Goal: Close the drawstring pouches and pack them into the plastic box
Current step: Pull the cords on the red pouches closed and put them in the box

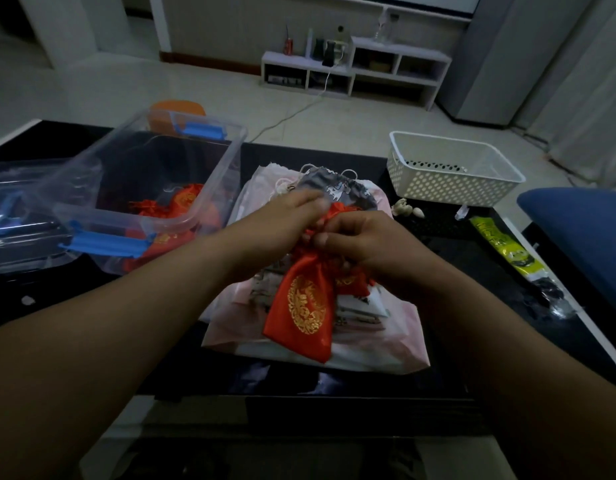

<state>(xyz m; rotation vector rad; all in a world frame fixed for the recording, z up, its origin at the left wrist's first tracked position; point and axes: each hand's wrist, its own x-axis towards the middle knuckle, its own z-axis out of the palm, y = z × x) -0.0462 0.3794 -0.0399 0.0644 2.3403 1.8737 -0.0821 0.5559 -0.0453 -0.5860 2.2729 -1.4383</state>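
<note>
Cinching step, by the look of it: red pouch lies centre-frame on top of the pile of pouches, body hanging toward 6 o'clock and gathered neck up at 12, between both hands.

Right hand pinches the bunched neck, thumb and fingers curled on it. Left hand meets it from 10 o'clock on the same ruffle. It's motion-blurred, so probably pinching cord or fabric, can't confirm. Hands together, no gap.

Handling call:
- Satin, so light, limp and slick.
- Looks flat, with little or nothing inside.
- No stiffness, so it flops from any single grip point.
- Take it at the cinched neck, not the embroidered body, where the fabric would slide.
- Not fragile. Snagging the gold thread is the only risk I see.

Outward:
- Grey pouch is just beyond, at 12.
- Plastic box sits at 10 o'clock, open, with red pouches in the box.
- Lid is at 9.
- White basket is at 2 and green packet at 3.
</note>
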